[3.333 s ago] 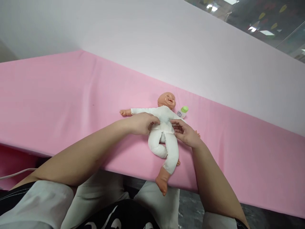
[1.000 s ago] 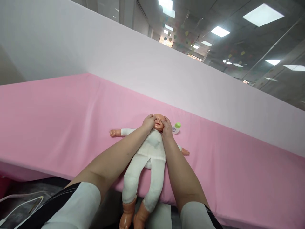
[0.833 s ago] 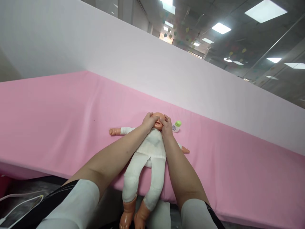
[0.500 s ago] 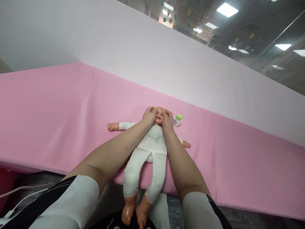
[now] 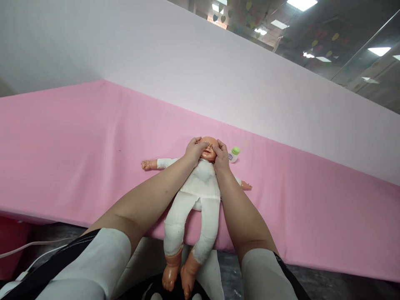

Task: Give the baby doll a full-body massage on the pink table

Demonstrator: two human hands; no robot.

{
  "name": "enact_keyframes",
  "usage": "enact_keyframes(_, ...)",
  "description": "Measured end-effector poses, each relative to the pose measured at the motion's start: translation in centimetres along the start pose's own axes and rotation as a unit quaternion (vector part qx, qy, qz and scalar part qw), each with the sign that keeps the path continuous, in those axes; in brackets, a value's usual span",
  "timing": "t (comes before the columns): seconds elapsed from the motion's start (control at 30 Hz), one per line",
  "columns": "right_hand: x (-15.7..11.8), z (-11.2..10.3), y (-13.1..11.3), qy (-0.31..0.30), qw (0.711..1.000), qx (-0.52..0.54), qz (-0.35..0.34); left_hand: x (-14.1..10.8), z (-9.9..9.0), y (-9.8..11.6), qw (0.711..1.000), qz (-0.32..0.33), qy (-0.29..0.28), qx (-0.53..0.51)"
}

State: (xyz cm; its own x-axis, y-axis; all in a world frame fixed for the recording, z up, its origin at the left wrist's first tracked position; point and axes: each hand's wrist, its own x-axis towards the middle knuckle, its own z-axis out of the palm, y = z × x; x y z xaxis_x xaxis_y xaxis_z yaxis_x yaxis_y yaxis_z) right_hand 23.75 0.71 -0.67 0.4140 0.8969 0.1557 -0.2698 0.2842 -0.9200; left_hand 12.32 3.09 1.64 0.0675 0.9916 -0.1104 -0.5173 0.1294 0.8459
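Note:
A baby doll point(image 5: 201, 179) with a white cloth body lies on its back on the pink padded surface, its feet hanging past the front edge. My left hand point(image 5: 194, 151) cups one side of the doll's head, its thumb laid over the eye area. On the opposite side, my right hand point(image 5: 221, 155) wraps the head the same way, thumb near the other eye. Between the two thumbs the doll's forehead, nose and mouth show. The doll's arms stretch out sideways beneath my forearms. Just right of my right hand lies a small bottle point(image 5: 233, 154) with a green cap.
The pink covering point(image 5: 62, 154) runs wide to both sides. Behind it rises a pale wall point(image 5: 218, 83) with glass above. Cables point(image 5: 34, 243) and a red object point(image 5: 12, 246) are at the lower left, below the front edge.
Both hands stay on the doll's head. The thumbs have shifted slightly on the face, and more of the forehead shows. The whole view has moved a little.

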Motion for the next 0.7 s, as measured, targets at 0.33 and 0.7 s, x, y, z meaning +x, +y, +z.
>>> enact_keyframes(0.33, 1.4, -0.9, 0.9, 0.052, 0.983, -0.165, -0.061, 2.1, -0.2, -2.0, 0.974, 0.090, 0.021, 0.206)
enact_keyframes(0.7, 1.6, -1.3, 0.5, 0.017, 0.998, 0.047, 0.048, 2.6, -0.6, -1.1, 0.999, 0.018, 0.002, 0.034)
